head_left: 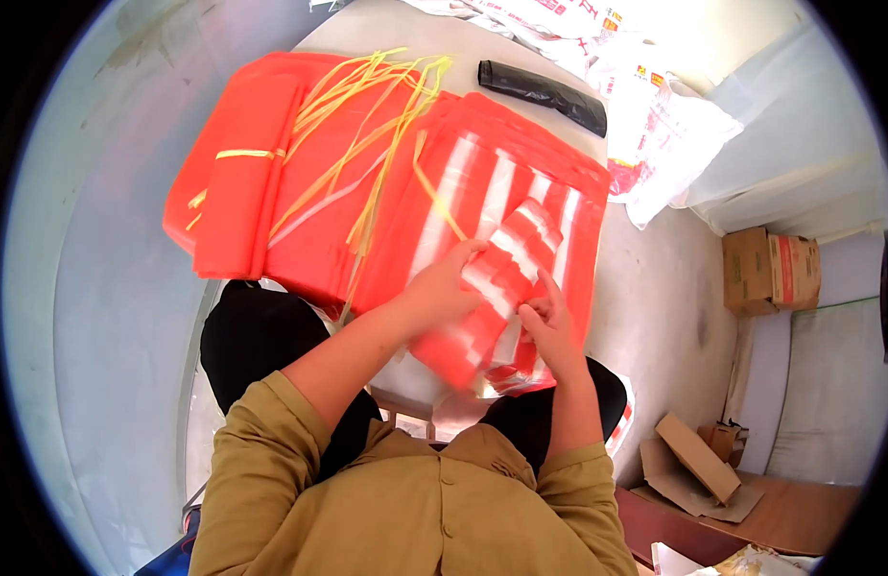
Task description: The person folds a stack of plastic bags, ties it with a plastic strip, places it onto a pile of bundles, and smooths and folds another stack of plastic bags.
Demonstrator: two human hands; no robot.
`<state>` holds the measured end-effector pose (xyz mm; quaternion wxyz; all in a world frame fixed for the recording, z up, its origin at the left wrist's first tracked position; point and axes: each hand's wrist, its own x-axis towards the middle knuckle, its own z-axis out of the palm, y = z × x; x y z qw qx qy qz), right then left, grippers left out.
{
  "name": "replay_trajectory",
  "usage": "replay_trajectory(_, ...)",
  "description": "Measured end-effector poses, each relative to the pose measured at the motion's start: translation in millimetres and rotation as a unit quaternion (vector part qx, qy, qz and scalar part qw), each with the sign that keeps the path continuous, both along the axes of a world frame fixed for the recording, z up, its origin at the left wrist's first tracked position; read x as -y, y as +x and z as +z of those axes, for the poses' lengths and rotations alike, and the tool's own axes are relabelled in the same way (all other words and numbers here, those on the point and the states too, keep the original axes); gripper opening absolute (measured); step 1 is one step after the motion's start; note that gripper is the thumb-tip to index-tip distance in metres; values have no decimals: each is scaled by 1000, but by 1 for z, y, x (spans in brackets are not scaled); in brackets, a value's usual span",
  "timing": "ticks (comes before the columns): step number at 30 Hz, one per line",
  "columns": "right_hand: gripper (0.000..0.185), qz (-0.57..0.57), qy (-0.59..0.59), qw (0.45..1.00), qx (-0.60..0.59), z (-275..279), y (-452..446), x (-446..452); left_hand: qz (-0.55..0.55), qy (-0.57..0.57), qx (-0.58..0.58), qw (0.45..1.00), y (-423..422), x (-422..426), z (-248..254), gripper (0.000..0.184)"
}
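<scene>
A folded red-and-white striped plastic bundle (pixel 525 240) lies slantwise between my hands, over a stack of striped red plastic sheets (pixel 453 173). My left hand (pixel 449 288) grips its left side, with a yellow strip (pixel 434 187) running up from near the fingers. At the bundle's right edge is my right hand (pixel 551 322), index finger extended and thumb apart, touching the plastic. Further left, a rolled red bundle (pixel 237 192) tied with a yellow band rests on more red sheets (pixel 333 206). Loose yellow strips (pixel 367 106) are spread across those sheets.
A black plastic roll (pixel 542 96) lies on the table (pixel 444 46) at the back. White printed sacks (pixel 655 134) are at the back right. Cardboard boxes (pixel 770 272) stand on the right, and an opened carton (pixel 693 470) sits at the lower right.
</scene>
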<state>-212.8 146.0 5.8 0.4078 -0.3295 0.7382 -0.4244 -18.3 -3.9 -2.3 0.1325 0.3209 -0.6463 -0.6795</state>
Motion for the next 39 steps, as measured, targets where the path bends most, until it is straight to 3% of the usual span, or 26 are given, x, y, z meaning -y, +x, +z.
replay_trajectory(2,69,32,13,994,-105,-3,-19,-16,-11,-31,36,999,-2,3,11,78)
replay_trajectory(3,55,76,-20,960,-268,-23,-39,-29,-17,-52,41,998,-4,4,10,78)
replay_trajectory(6,44,106,-11,896,-431,10,-38,-44,-25,-86,59,994,-6,6,9,79)
replay_trajectory(8,33,97,45,904,-414,18,-42,-52,-27,-69,75,994,-6,6,13,79)
replay_trajectory(12,18,79,142,904,-395,29,-46,-57,-26,-151,64,986,-9,4,-8,80)
replay_trajectory(15,18,34,128,968,-212,33,-48,-54,-37,-183,89,978,-8,2,-4,79)
replay_trajectory(18,17,75,-129,968,-201,24,-35,-34,-47,-269,104,956,-10,-2,-11,77)
replay_trajectory(21,22,146,-133,973,-123,29,-20,-3,-61,-286,140,946,-11,-7,2,74)
replay_trajectory(24,28,99,-92,990,30,11,-10,20,-80,-300,189,932,-12,-8,19,71)
replay_trajectory(26,31,116,-129,984,42,3,-4,32,-91,-323,205,920,-13,-4,19,69)
replay_trajectory(29,34,107,-141,984,32,-13,2,40,-35,-447,122,885,-11,2,-3,63)
replay_trajectory(32,33,97,-125,987,-3,-20,6,42,-20,-385,80,919,-16,17,-8,56)
replay_trajectory(35,33,92,-119,988,-18,-21,8,41,11,-461,36,887,-17,28,-23,40)
replay_trajectory(38,33,90,-117,989,-15,-18,10,43,-30,-457,171,872,-14,29,-5,21)
replay_trajectory(39,33,90,-116,989,-13,-16,11,43,-18,-473,158,867,-13,29,-8,16)
